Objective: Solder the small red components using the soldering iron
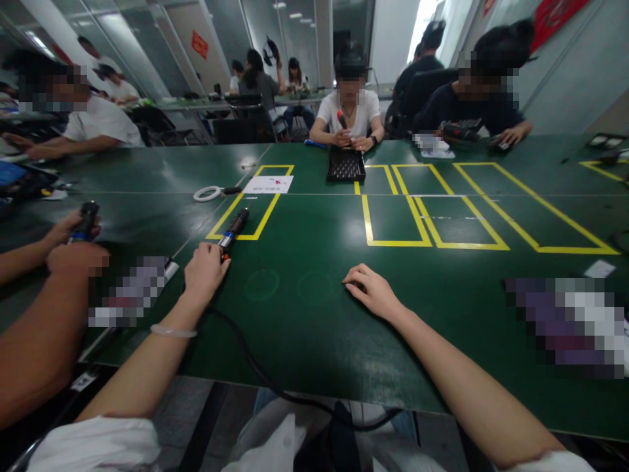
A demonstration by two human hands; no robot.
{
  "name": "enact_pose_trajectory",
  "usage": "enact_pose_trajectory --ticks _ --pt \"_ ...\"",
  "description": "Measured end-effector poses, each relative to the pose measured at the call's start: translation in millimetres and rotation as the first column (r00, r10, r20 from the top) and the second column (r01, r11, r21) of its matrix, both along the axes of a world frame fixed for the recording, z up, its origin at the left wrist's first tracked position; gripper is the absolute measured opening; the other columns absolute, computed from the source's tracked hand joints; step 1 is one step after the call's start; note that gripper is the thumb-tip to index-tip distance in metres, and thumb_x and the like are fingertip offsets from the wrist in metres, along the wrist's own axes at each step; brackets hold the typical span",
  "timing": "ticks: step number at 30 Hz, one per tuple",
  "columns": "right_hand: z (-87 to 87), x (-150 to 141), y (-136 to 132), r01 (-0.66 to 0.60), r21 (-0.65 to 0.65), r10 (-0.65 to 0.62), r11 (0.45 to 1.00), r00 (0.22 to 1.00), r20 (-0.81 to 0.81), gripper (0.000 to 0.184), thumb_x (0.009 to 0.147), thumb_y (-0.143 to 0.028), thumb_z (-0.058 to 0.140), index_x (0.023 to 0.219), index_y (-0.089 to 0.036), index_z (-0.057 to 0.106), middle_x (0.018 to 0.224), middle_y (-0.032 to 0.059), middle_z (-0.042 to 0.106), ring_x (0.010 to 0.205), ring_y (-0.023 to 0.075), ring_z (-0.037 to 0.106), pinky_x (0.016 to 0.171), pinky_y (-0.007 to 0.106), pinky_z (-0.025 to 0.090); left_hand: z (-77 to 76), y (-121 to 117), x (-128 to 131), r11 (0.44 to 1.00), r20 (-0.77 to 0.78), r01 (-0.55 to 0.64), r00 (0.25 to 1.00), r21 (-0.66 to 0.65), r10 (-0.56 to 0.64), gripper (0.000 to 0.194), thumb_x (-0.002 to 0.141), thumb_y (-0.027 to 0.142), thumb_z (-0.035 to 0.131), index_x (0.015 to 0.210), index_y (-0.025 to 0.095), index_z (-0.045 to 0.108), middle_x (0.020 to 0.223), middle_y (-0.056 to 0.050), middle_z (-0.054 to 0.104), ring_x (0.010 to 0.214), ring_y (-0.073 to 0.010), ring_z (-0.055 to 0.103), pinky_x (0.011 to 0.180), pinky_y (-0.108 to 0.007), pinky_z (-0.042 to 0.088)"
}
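My left hand rests on the green table with its fingers closed round the near end of a black electric screwdriver that lies pointing away from me. A black cable runs from it back over the table's near edge. My right hand lies on the table to the right, fingers curled with their tips on the surface; a small dark thing shows under the fingertips, too small to name.
Yellow tape rectangles mark the table. A black tray, a white card and a white ring lie farther off. A person at my left holds a similar screwdriver. Other people sit across.
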State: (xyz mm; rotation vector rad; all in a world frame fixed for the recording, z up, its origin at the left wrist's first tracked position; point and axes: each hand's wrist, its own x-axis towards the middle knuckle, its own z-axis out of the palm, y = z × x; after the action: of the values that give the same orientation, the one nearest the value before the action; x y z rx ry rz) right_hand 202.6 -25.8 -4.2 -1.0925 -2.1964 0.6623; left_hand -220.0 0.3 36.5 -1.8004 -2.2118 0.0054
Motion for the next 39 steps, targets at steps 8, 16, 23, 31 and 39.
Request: enact_pose_trajectory --ticks 8,16,23,31,39 --pt "0.3 0 0 -0.006 0.005 0.006 1.000 1.000 -0.012 0.013 0.092 -0.023 0.053 0.099 -0.022 0.064 0.106 0.0046 0.059 0.076 0.0128 0.060 0.071 0.028 0.047 10.1 1 7 0.995 0.052 -0.095 0.994 0.011 0.095 0.049 0.094 0.041 0.026 0.116 0.008 0.056 0.116 -0.022 0.056 0.098 -0.0356 0.060 0.074 -0.044 0.050" --pt "1.1 0 1 -0.008 0.009 0.008 1.000 0.999 -0.031 0.013 0.092 -0.024 0.054 0.099 -0.022 0.064 0.105 0.0049 0.060 0.077 0.0131 0.059 0.071 0.027 0.047 26.6 -1 65 0.997 0.340 0.076 0.939 -0.034 -0.060 0.037 0.093 0.041 0.038 0.109 0.015 0.060 0.099 -0.014 0.068 0.091 -0.0294 0.065 0.078 -0.039 0.049" --pt "4.1 -2 0 0.008 -0.024 -0.011 1.000 0.995 -0.103 0.008 0.092 -0.025 0.052 0.093 -0.020 0.058 0.082 0.0011 0.058 0.069 0.0128 0.054 0.066 0.025 0.044 24.4 -16 180 0.765 0.841 0.644 0.411 0.005 -0.351 0.035 0.093 0.039 0.044 0.111 0.017 0.064 0.089 -0.004 0.069 0.079 -0.0156 0.063 0.076 -0.027 0.046" --pt "8.1 -8 -5 -0.137 -0.097 0.119 0.986 0.978 -0.170 0.009 0.091 -0.025 0.055 0.099 -0.020 0.058 0.080 0.0001 0.061 0.066 0.0117 0.054 0.062 0.023 0.043 4.3 -21 207 0.577 0.976 0.814 0.066 0.068 -0.208 0.056 0.092 0.036 0.051 0.143 0.018 0.040 0.083 -0.001 0.059 0.076 -0.0122 0.055 0.071 -0.025 0.043" --pt "6.2 -6 -2 -0.042 -0.108 0.026 0.993 0.989 -0.147 0.010 0.084 -0.023 0.063 0.090 -0.019 0.056 0.076 -0.0012 0.059 0.064 0.0116 0.054 0.060 0.024 0.042 -10.3 -22 208 0.658 0.973 0.745 0.052 0.114 -0.227 0.035 0.081 0.035 0.067 0.108 0.016 0.056 0.095 -0.005 0.064 0.084 -0.0137 0.061 0.077 -0.027 0.047"
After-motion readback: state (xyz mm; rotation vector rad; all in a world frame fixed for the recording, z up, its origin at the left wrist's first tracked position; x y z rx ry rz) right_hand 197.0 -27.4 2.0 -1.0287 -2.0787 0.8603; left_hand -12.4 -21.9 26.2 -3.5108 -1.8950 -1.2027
